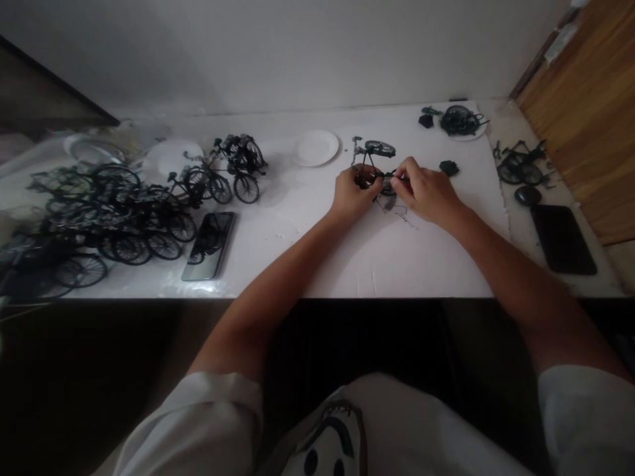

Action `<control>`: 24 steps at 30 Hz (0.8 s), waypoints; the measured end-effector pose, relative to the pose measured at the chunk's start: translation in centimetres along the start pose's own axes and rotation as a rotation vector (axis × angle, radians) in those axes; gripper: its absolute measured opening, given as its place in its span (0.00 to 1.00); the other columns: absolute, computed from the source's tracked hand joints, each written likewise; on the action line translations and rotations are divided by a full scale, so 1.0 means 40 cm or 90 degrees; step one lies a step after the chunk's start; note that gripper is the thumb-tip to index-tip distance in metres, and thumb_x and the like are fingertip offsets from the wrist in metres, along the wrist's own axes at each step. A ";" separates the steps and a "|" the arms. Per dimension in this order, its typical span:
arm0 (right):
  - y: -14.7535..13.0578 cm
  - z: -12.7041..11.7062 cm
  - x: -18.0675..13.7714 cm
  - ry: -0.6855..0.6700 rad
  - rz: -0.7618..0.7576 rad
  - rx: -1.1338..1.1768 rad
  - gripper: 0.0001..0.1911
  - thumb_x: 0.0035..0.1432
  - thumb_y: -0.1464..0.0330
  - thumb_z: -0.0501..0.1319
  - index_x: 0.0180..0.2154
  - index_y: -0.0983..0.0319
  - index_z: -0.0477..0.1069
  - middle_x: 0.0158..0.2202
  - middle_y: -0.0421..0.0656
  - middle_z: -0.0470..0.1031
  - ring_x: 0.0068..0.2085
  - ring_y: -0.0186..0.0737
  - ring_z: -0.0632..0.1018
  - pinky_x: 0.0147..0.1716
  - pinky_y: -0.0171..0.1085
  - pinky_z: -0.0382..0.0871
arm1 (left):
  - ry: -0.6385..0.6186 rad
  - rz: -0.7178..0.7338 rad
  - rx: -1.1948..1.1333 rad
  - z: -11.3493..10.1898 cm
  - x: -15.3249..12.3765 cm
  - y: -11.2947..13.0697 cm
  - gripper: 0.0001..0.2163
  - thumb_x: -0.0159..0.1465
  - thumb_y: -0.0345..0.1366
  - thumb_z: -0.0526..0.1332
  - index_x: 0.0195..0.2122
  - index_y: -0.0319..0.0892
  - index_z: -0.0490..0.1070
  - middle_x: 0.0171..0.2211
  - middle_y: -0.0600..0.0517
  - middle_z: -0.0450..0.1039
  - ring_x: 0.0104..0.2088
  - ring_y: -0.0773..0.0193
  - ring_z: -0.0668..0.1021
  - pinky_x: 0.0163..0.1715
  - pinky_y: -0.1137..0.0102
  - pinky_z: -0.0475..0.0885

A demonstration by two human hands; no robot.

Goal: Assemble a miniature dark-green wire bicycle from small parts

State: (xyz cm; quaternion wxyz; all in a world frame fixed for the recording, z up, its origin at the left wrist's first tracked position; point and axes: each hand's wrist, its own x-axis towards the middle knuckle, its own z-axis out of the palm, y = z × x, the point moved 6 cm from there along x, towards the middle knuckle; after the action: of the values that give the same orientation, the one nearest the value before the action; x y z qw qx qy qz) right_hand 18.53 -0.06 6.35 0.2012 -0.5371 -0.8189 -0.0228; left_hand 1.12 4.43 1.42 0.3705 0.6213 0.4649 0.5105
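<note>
My left hand [354, 192] is closed around a dark miniature bicycle [378, 149], held just over the white work surface. One wheel and the handlebar stick out above my fingers. Close against it on the right, my right hand [421, 188] has thumb and fingertips pinched together at the bicycle's lower part. Whether a small piece sits in that pinch is hidden. Thin pale parts, hard to make out, show just below the fingertips. A small dark green lump [449, 168] lies right of my right hand.
Many dark miniature bicycles [124, 218] crowd the left side. A phone [208, 246] lies near them. Behind stands a white plate [315, 148]. At right are a plate of wheels and parts [462, 121], more bicycle parts [520, 164], a round black object [527, 195] and a flat black device [563, 238].
</note>
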 end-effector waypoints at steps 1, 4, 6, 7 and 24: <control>-0.001 -0.001 -0.001 -0.002 -0.005 0.004 0.18 0.76 0.60 0.53 0.56 0.63 0.71 0.40 0.51 0.84 0.39 0.50 0.82 0.35 0.41 0.64 | -0.002 0.004 0.005 0.000 0.000 0.000 0.08 0.58 0.30 0.73 0.38 0.42 0.79 0.32 0.50 0.79 0.29 0.66 0.75 0.32 0.68 0.71; 0.000 0.001 -0.001 -0.011 -0.012 0.006 0.19 0.76 0.61 0.52 0.58 0.64 0.70 0.43 0.53 0.84 0.41 0.51 0.82 0.36 0.42 0.66 | -0.009 0.013 0.008 0.001 0.001 -0.002 0.10 0.57 0.29 0.73 0.40 0.42 0.79 0.33 0.50 0.81 0.29 0.67 0.74 0.32 0.69 0.71; 0.001 0.006 0.000 -0.017 -0.009 -0.001 0.20 0.77 0.60 0.51 0.60 0.65 0.69 0.43 0.54 0.84 0.41 0.52 0.82 0.37 0.42 0.66 | -0.006 0.013 0.007 0.000 0.002 -0.003 0.11 0.56 0.29 0.74 0.39 0.42 0.79 0.33 0.51 0.81 0.29 0.68 0.74 0.32 0.69 0.71; 0.002 0.009 0.000 -0.021 -0.009 -0.006 0.21 0.77 0.60 0.51 0.61 0.65 0.68 0.43 0.54 0.84 0.42 0.52 0.82 0.37 0.42 0.67 | -0.001 0.011 0.005 -0.002 0.003 -0.004 0.11 0.56 0.29 0.74 0.39 0.42 0.79 0.33 0.51 0.80 0.28 0.68 0.74 0.31 0.69 0.71; -0.005 0.018 0.003 -0.025 0.026 -0.090 0.20 0.80 0.57 0.50 0.52 0.65 0.73 0.38 0.53 0.84 0.37 0.48 0.82 0.34 0.40 0.58 | -0.019 0.037 -0.072 0.006 0.010 -0.012 0.08 0.59 0.29 0.74 0.38 0.41 0.78 0.28 0.53 0.75 0.27 0.71 0.73 0.28 0.72 0.68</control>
State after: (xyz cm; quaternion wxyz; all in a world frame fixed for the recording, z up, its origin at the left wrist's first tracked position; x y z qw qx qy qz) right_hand 18.10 0.17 5.75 0.1470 -0.5667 -0.8080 -0.0657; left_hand 1.29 4.97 1.03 0.3971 0.6199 0.4113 0.5375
